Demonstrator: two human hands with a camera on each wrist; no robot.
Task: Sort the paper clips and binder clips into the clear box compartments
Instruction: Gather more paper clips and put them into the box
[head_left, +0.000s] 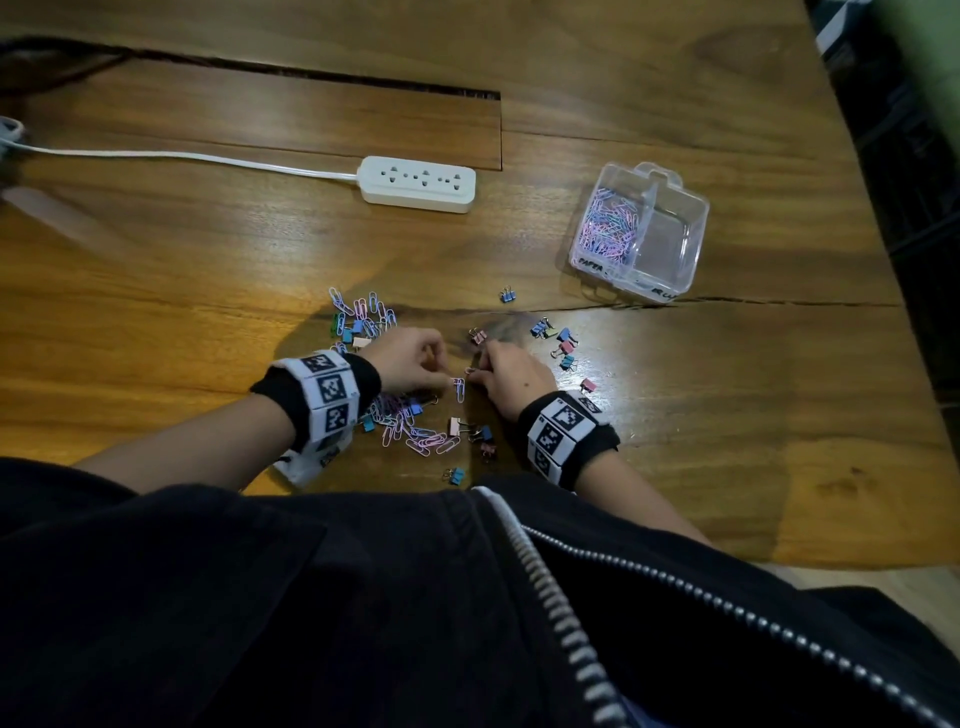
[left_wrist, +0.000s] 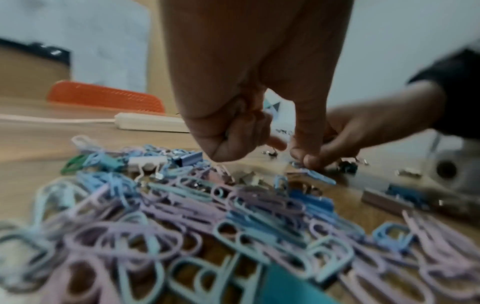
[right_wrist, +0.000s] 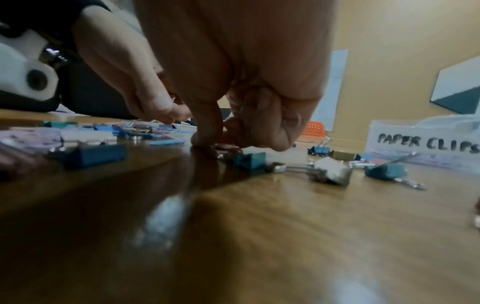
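Note:
My left hand (head_left: 415, 364) pinches the end of a blue paper clip (head_left: 458, 388) that lies on the wooden table; the left wrist view shows the paper clip (left_wrist: 315, 174) under thumb and forefinger. Close to its right, my right hand (head_left: 501, 371) has its fingers curled over a dark binder clip (right_wrist: 227, 149), thumb tip down beside it. Mixed pastel paper clips (head_left: 410, 423) and binder clips lie under and around both hands. The clear box (head_left: 696, 244) stands far right, its left compartment holding paper clips (head_left: 610, 223), its right one bare.
A white power strip (head_left: 418, 184) with its cable lies beyond the hands. More binder clips (head_left: 558, 340) are scattered right of my right hand, and one blue binder clip (head_left: 507, 295) lies alone farther back. The table's right edge runs just past the box.

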